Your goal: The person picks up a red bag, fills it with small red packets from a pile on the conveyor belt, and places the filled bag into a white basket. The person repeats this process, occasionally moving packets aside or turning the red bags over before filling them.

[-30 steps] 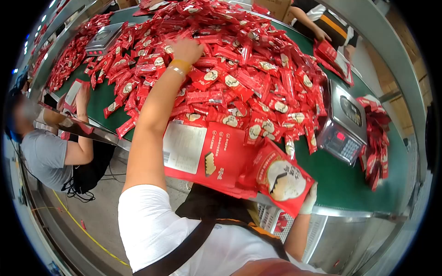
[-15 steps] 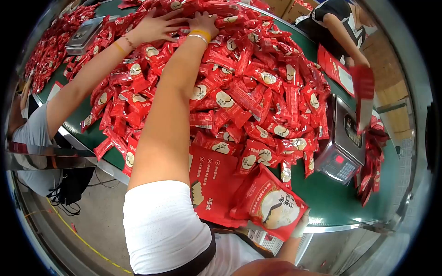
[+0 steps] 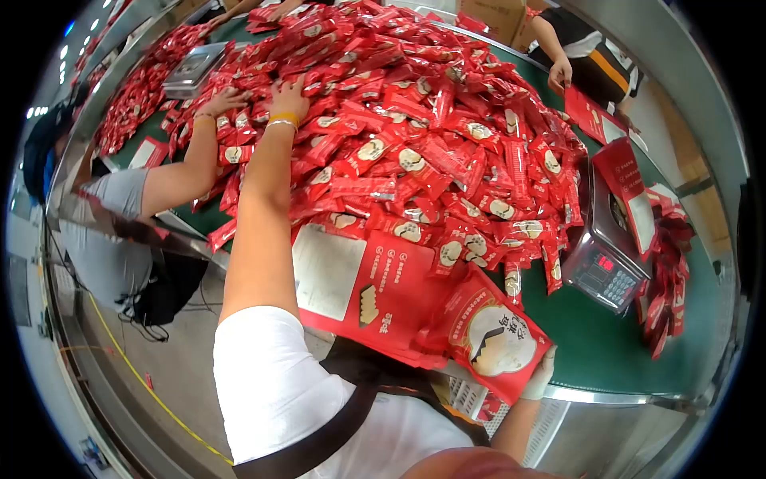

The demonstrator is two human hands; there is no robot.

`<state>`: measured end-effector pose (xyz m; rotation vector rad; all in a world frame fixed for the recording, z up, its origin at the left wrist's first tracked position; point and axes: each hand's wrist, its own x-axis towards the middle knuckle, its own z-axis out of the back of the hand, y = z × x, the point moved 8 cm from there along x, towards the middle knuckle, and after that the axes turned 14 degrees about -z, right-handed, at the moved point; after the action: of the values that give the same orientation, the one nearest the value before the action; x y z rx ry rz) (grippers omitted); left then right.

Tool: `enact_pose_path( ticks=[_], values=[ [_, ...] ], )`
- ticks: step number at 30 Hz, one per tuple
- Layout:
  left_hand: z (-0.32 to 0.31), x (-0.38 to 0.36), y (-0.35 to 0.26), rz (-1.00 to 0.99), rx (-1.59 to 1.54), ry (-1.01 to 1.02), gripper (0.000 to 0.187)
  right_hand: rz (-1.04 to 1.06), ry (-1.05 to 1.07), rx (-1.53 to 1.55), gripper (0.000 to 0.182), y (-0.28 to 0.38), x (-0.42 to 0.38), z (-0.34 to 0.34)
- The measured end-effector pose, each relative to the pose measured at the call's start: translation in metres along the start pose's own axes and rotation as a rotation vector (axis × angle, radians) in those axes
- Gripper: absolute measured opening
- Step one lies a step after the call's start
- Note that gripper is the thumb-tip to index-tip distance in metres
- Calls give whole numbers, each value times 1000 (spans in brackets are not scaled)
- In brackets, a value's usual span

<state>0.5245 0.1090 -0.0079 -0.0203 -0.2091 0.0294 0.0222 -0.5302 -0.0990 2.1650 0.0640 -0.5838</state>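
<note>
My left hand [image 3: 289, 102], with a yellow band at the wrist, reaches into the big pile of small red packets [image 3: 383, 104]; its fingers are spread over them, and nothing is visibly held. Near the table's front edge, my right hand [image 3: 541, 374] grips the lower right side of a large red pouch [image 3: 499, 339] with a round cream picture. Most of its fingers are hidden behind the pouch. Flat red bags [image 3: 391, 279] lie to the left of that pouch, one with a silvery panel.
A scale [image 3: 608, 259] with red digits stands at the right, a red bag [image 3: 630, 188] upright on it. Loose packets [image 3: 662, 295] lie beyond. A co-worker's hand [image 3: 223, 102] touches the pile at left, near a metal scale [image 3: 194, 70]. Another co-worker [image 3: 586, 48] stands at back right.
My left hand has moved left and toward me over the pile. The left co-worker's hand has drawn back. The red bag at the scale now stands on it, and the view has shifted.
</note>
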Motion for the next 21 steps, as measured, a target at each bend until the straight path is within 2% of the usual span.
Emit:
enact_pose_path(
  ticks=[1, 3, 5, 7, 9, 10, 12, 15, 17, 19, 20, 21],
  values=[
    [-10, 2, 8, -60, -103, -91, 65, -6, 7, -18, 57, -2, 3, 4],
    [22, -17, -17, -18, -67, -114, 65, -19, 4, 68, 55, -6, 5, 15],
    [47, -29, -75, -174, -72, -95, 64, -23, 53, 72, 55, -4, 2, -2],
    [76, -56, -153, -461, -242, -61, 67, -21, 42, 87, 55, -6, 8, 9],
    [72, -72, -216, -671, -156, -141, 68, -16, 66, 69, 57, -4, 6, -7],
    [65, -72, -224, -671, -169, -145, 68, -55, 90, 106, 57, -6, 4, -16],
    [32, -67, -233, -556, -58, 90, 71, -87, 75, 133, 58, -7, 3, -9],
    [21, -51, -184, -284, -251, 167, 76, -58, 52, 125, 56, -10, 9, 10],
    [0, -52, -145, -209, 50, 264, 74, -96, 66, 166, 55, -12, 7, 14],
    [8, -66, -119, -119, 151, 294, 72, -76, 61, 201, 54, -14, 14, 18],
    [15, -66, -122, -185, 113, 240, 71, -85, 98, 198, 53, -9, 6, -5],
    [16, -71, -124, -252, 74, 200, 70, -86, 101, 211, 53, -11, 11, -1]
  ],
)
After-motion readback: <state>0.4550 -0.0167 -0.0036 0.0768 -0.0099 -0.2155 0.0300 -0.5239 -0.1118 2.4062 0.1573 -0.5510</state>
